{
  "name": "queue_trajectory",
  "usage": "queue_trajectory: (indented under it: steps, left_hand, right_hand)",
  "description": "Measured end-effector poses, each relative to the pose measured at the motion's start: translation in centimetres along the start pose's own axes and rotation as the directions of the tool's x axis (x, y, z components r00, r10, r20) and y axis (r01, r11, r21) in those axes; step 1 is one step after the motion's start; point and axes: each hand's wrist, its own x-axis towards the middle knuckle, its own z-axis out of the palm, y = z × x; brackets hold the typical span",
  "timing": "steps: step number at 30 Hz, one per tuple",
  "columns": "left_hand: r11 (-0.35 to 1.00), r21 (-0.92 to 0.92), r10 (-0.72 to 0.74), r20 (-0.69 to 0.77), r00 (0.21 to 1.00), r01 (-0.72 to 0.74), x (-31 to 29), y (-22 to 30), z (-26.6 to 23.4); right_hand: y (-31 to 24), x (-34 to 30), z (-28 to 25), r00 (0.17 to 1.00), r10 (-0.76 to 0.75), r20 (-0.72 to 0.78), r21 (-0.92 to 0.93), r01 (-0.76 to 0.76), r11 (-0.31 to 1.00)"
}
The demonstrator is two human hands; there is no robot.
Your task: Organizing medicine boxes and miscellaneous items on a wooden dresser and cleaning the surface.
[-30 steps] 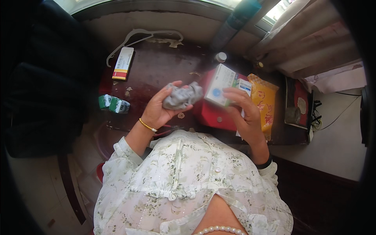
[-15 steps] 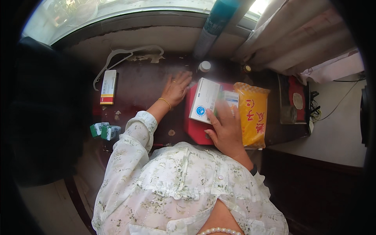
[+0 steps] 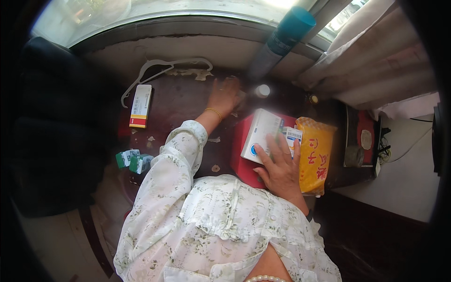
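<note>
My left hand (image 3: 224,97) reaches over the dark red tabletop (image 3: 188,110), fingers stretched toward its far side and partly blurred. Just right of it stands a small bottle with a white cap (image 3: 262,90). My right hand (image 3: 281,169) lies spread over a white carton (image 3: 263,134) and a smaller white-and-blue box (image 3: 293,136), its fingers covering part of both. These boxes rest on a red box (image 3: 242,165). Along its right side lies a yellow printed bag (image 3: 315,155).
A white hanger (image 3: 141,75) and a white, yellow and red medicine box (image 3: 141,105) lie at the left, with two small green-and-white boxes (image 3: 139,163) nearer me. A teal-capped spray can (image 3: 282,40) stands by the window. Curtain (image 3: 366,56) and cables (image 3: 384,149) are at the right.
The whole view has shifted, so things appear farther right and lower. My left hand has slid a little farther away across the table. My right hand stays over the boxes.
</note>
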Motion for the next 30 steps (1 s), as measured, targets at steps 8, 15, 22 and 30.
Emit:
queue_trajectory:
  steps: [8, 15, 22, 30]
  left_hand:
    - [0.939, 0.069, -0.337, -0.021, 0.941, 0.338, -3.3, -7.2, -0.6]
    - [0.792, 0.152, -0.571, -0.159, 0.805, 0.592, -4.5, -13.4, 0.5]
    - [0.699, 0.110, -0.688, -0.165, 0.707, 0.706, -7.1, -12.6, -0.1]
    - [0.880, -0.015, -0.475, -0.015, 0.880, 0.475, -12.8, -1.7, -1.9]
  right_hand:
    - [0.0, 0.0, 0.1, 0.999, -0.014, -0.042, -0.009, 0.014, 1.000]
    - [0.2, -0.7, 0.2, 0.998, -0.014, -0.054, -0.004, 0.014, 1.000]
    - [0.2, -0.6, 0.4, 0.998, -0.051, -0.048, 0.000, 0.051, 0.999]
    - [0.1, -0.6, 0.5, 0.999, -0.039, -0.023, -0.036, 0.038, 0.999]
